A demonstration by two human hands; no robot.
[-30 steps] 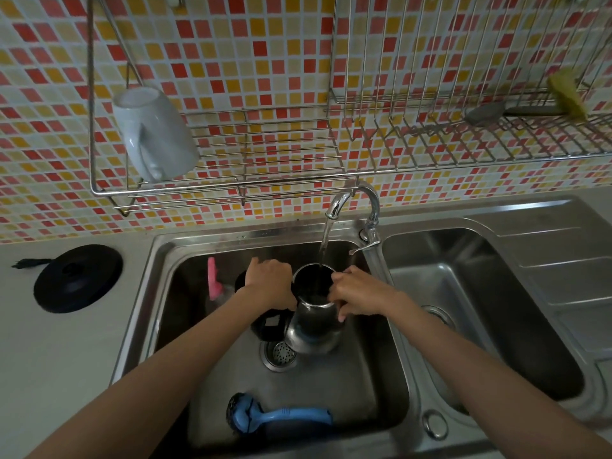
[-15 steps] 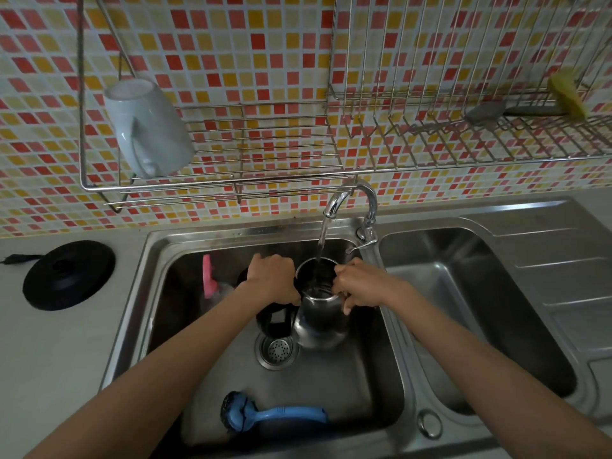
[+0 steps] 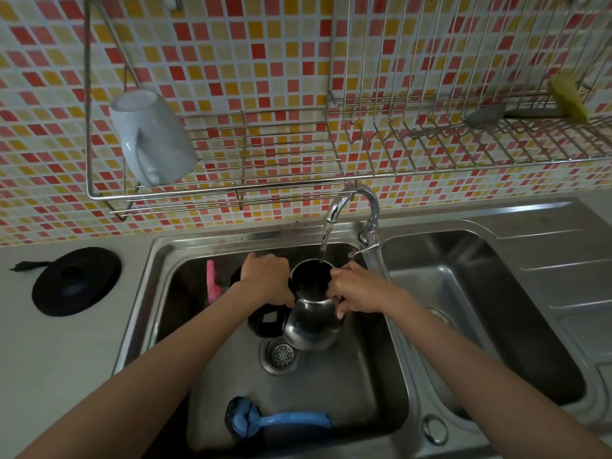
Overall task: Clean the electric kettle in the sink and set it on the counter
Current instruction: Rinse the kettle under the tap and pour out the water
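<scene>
Little has moved over the last second: the left hand and right hand stay on the rim of the kettle, and only the view has drifted. Nearest, one blue brush lies untouched on the floor of the sink, in its left basin, and beyond it sits one round strainer. Just past that is the one steel kettle, inside that basin, mouth up under a single stream of water. The left hand curls over the rim's left side, above a black part that may be handle or lid. The right hand pinches the rim's right side, fingers down the outer wall. This looks like the rinse-and-fill step, with scrubbing likely still to do. The next move probably calls for swirling and tipping the water out with a firm hold on wet steel, or freeing one hand for the brush. One pink tool leans at the basin's far left. Farther off are one tap, a second basin on the right, one black power base on the bench at left, and one white mug in the wall rack.
</scene>
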